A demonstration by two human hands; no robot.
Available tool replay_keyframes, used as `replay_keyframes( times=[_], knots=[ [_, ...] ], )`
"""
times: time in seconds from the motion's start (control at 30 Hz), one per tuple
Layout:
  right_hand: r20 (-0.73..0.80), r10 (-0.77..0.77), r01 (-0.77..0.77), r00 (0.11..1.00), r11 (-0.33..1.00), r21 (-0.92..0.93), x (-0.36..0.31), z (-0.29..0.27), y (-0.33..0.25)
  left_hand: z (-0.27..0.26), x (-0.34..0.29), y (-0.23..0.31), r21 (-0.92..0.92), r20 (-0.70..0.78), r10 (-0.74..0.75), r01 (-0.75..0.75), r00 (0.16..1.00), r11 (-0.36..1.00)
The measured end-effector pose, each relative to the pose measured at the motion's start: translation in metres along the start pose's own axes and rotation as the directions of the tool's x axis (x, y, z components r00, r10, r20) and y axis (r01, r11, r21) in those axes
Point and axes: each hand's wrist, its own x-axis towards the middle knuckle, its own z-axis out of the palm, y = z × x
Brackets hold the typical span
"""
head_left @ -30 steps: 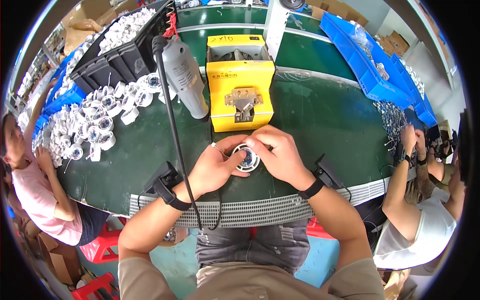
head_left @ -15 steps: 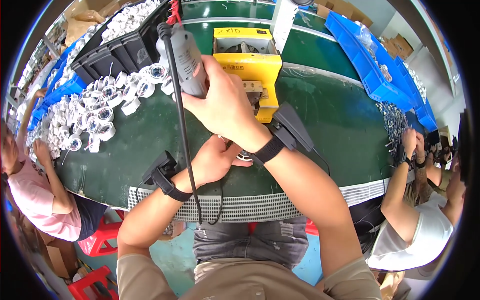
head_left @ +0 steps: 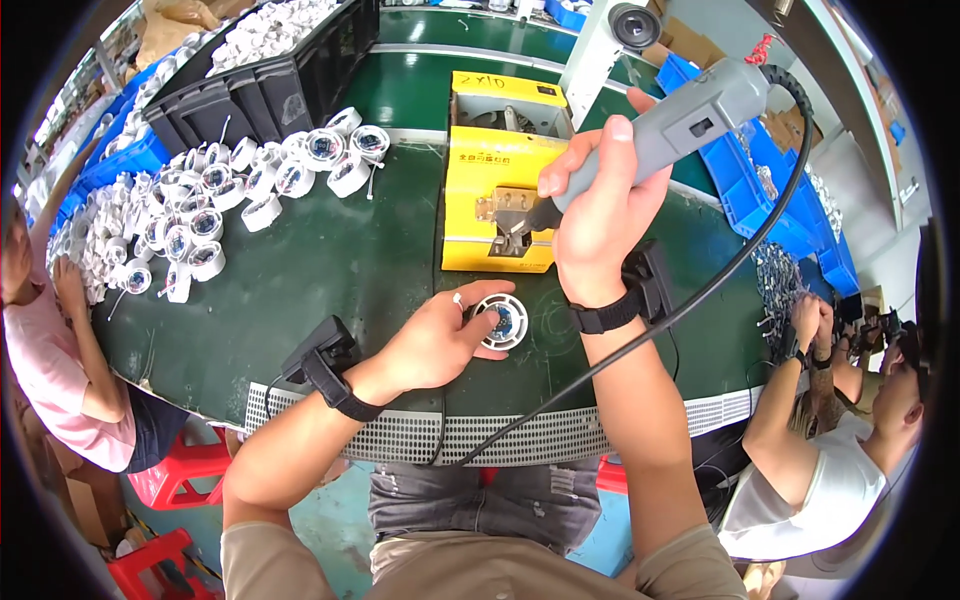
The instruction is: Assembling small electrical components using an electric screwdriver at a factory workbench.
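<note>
While the right hand [head_left: 612, 195] wraps a gray electric screwdriver [head_left: 690, 120], its tip at the metal outlet [head_left: 512, 204] of a yellow machine [head_left: 490, 168], the left hand [head_left: 440, 340] pinches a white ring unit [head_left: 510, 318] at frame center, thumb across its face. Good form likely means a straight, unforced tip and a level ring. Counted: one screwdriver, one machine, one ring in hand, one black crate [head_left: 260, 112] upper left (heaped white units [head_left: 206, 224] below it, on the green tabletop [head_left: 370, 260], overlap beyond numbering).
</note>
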Motion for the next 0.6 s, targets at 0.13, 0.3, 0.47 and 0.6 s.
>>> replay_keyframes(
  times=[0.13, 0.3, 0.47, 0.6],
  knots=[
    [0.018, -0.001, 0.002, 1.0, 0.999, -0.033, -0.001, 0.0029, 0.003, 0.0016, -0.0009, 0.0035, 0.007, -0.02, -0.02, 0.02, 1.0, 1.0],
    [0.036, 0.025, -0.024, 0.999, 0.999, -0.039, -0.0034, 0.0059, 0.0072, -0.0017, 0.0013, 0.0017, -0.014, -0.007, -0.024, 0.023, 1.0, 1.0],
    [0.053, 0.021, -0.018, 0.998, 0.998, -0.062, -0.0041, 0.0073, 0.0071, -0.0027, 0.0007, 0.0025, -0.028, 0.007, -0.039, 0.039, 0.999, 0.999],
    [0.054, 0.048, -0.046, 0.997, 0.998, -0.038, -0.0038, 0.0064, 0.0071, -0.0038, 0.0025, 0.0012, -0.034, -0.046, -0.038, 0.037, 0.998, 0.999]
  ],
)
